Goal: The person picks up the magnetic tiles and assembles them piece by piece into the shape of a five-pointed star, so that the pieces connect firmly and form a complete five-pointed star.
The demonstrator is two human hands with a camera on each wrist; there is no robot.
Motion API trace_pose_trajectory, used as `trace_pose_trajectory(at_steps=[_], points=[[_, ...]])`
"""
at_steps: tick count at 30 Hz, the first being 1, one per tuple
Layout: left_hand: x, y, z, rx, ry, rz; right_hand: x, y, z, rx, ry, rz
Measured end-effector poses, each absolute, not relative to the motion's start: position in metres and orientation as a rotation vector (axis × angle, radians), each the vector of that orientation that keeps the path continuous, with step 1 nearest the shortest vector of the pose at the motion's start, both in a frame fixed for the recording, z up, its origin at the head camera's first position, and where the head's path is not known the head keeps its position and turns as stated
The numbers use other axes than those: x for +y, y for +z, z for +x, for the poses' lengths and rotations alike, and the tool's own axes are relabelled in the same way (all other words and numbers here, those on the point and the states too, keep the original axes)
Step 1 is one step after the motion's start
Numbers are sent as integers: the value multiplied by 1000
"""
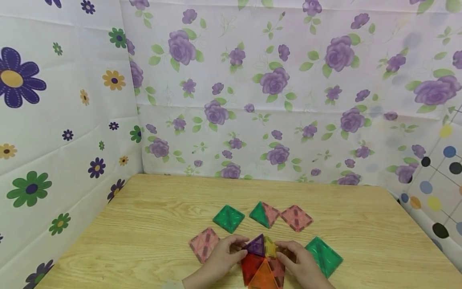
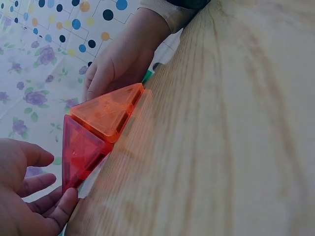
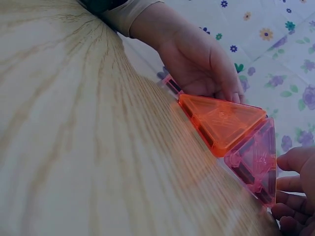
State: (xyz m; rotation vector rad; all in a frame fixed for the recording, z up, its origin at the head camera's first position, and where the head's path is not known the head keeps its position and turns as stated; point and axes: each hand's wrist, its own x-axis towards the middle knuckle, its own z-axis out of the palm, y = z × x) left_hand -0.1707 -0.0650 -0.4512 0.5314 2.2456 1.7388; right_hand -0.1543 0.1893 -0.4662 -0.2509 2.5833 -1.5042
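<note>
Left hand (image 1: 226,252) and right hand (image 1: 298,257), each grip half-spread, lightly touch opposite sides of one multicoloured translucent plastic triangle-tile structure (image 1: 264,268).

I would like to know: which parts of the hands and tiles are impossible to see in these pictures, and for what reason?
Orange tile: head view, lower part cut off by the bottom edge.
Right hand: left wrist view, fingertips hidden behind the orange tile.
Left hand: right wrist view, fingertips hidden behind the orange tile.
</note>
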Motion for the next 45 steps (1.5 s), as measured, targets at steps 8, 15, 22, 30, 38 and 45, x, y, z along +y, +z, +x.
trace_pose_trajectory(at_steps=[8, 15, 22, 30, 38, 45], points=[[-68, -455, -168, 2348, 1585, 667, 189, -469, -156, 2635, -1449, -405], [-72, -456, -169, 2610, 1009, 1186, 188, -466, -147, 2871, -1129, -626], [-74, -457, -168, 2668, 806, 1318, 188, -471, -145, 3065, -942, -877], [-72, -459, -169, 2764, 762, 1224, 186, -469, -144, 3074, -972, -766], [-72, -460, -168, 2837, 767, 1210, 186, -469, -145, 3048, -931, -734], [-70, -461, -168, 2889, 793, 1159, 187, -469, -146, 3007, -915, -712]])
